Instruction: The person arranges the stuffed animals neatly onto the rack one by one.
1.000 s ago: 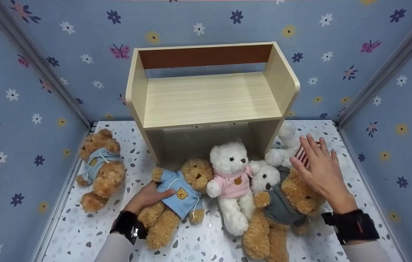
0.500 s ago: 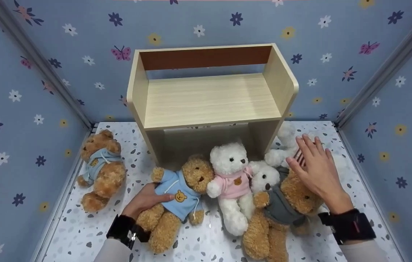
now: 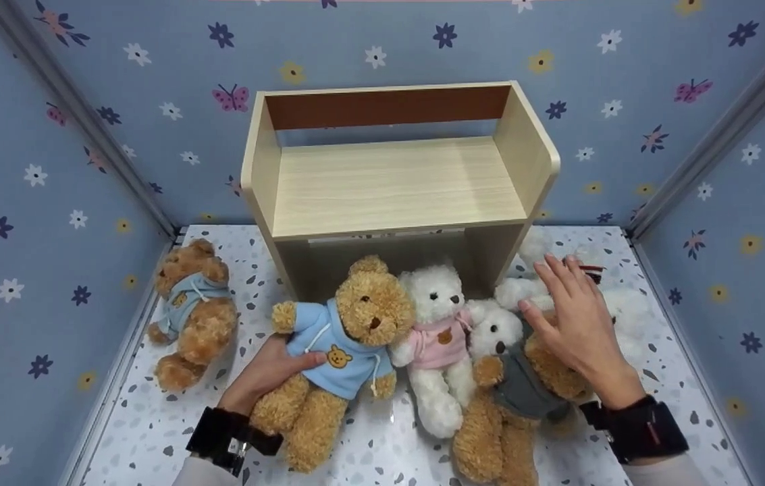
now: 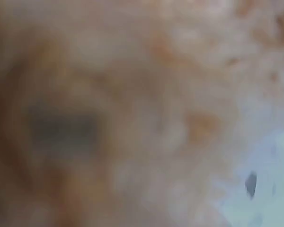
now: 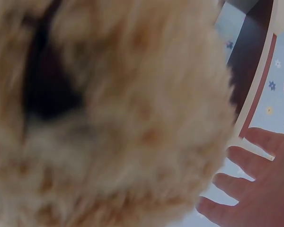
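My left hand [image 3: 274,368] holds a brown teddy bear in a light blue hoodie [image 3: 338,347] by its side, thumb across the front. Its head overlaps a white teddy bear in a pink hoodie [image 3: 441,344]. Blurred tan fur [image 4: 132,142] fills most of the left wrist view. With fingers extended, my right hand [image 3: 578,327] is over the head of a brown teddy bear in a dark grey top [image 3: 524,388], partly covering it. Brown fur [image 5: 151,109] with a dark nose looms large in the right wrist view, the fingers spread beside it.
A pale wooden two-tier shelf [image 3: 396,182] stands at the back. Another brown bear in blue [image 3: 200,310] lies at the left. White plush toys lie at the right, one beside the grey-topped bear [image 3: 498,331]. Blue patterned walls [image 3: 382,40] enclose the speckled surface [image 3: 382,439].
The bear in the light blue hoodie has come up and nearer, its head now overlapping the pink-hooded bear. My right hand has shifted left and slightly down, fingers still extended.
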Tool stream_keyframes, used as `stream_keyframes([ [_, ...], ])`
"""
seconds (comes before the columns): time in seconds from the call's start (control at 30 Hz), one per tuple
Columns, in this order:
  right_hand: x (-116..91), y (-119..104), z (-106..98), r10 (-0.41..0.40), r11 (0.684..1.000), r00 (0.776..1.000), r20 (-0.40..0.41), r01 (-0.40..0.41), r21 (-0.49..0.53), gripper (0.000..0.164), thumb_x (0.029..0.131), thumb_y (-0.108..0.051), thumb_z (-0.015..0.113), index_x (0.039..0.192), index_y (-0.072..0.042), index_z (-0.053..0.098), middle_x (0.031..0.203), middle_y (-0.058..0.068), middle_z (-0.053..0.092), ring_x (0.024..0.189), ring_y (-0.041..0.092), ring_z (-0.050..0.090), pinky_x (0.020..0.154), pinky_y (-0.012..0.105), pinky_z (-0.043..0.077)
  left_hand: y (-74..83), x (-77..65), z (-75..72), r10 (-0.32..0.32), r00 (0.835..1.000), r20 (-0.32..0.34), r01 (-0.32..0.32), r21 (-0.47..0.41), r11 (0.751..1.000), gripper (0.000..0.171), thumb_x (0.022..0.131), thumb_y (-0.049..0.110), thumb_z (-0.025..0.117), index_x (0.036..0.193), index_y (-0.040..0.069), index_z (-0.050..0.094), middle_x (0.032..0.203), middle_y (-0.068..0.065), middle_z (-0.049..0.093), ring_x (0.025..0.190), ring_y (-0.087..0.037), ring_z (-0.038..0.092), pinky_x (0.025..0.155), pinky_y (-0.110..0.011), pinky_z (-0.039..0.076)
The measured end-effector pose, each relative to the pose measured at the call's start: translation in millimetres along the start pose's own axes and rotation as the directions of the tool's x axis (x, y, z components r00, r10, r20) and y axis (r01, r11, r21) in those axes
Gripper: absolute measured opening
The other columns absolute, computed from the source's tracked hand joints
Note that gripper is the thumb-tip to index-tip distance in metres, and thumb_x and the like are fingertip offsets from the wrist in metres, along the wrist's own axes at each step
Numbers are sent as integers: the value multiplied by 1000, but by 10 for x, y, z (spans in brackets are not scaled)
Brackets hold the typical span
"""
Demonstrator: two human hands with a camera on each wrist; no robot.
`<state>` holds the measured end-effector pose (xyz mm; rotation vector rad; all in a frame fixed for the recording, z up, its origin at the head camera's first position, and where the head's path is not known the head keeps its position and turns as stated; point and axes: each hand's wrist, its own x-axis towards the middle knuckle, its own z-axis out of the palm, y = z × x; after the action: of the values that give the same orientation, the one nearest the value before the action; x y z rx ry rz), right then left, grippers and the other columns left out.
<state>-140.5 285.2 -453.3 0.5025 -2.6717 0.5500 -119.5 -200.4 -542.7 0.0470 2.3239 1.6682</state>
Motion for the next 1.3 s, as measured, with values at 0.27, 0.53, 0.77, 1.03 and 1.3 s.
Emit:
stream_keyframes([
  [0.27, -29, -176, 203, -89, 992, 993, -83, 96, 84, 59, 99, -28, 68, 150, -2, 52, 156, 17, 48, 146, 40, 40, 116, 61, 31, 32, 89, 288, 62, 998, -7, -62, -175, 983, 48, 89, 20, 81, 126, -7, 64, 121, -17, 69, 110, -25, 66, 97, -35, 51],
  [0.53, -62, -427, 497, -134, 954, 978, -157, 170, 245, 48, 97, -12, 70, 142, 2, 60, 139, 20, 63, 125, 37, 62, 100, 55, 50, 82, 108, 603, 24, 996, -84, -48, -302, 952, 40, 94, 21, 78, 123, -4, 66, 119, -13, 71, 110, -23, 67, 99, -33, 50],
  [0.77, -74, -691, 764, -39, 877, 998, 44, 13, 481, 42, 102, -14, 64, 141, 1, 60, 136, 15, 67, 118, 31, 67, 95, 50, 55, 136, 89, 807, -33, 990, -136, -11, -314, 949, 46, 93, 29, 78, 123, -3, 65, 117, -13, 71, 107, -23, 66, 97, -33, 50],
  [1.03, -59, -956, 959, 92, 760, 956, 279, -248, 600, 63, 99, -37, 70, 154, -13, 49, 139, 13, 62, 112, 30, 66, 97, 47, 53, 211, 95, 955, -20, 985, -170, -39, -337, 941, 33, 95, 27, 76, 109, -1, 65, 105, -10, 70, 100, -20, 66, 95, -33, 49],
  [1.3, 20, -1068, 1045, 172, 691, 941, 292, -327, 645, 65, 93, -35, 80, 147, -11, 53, 126, 4, 67, 121, 26, 59, 106, 52, 43, 260, 121, 1036, 33, 985, -172, -94, -359, 929, 46, 98, 26, 74, 129, -4, 61, 121, -13, 69, 110, -21, 65, 100, -34, 49],
])
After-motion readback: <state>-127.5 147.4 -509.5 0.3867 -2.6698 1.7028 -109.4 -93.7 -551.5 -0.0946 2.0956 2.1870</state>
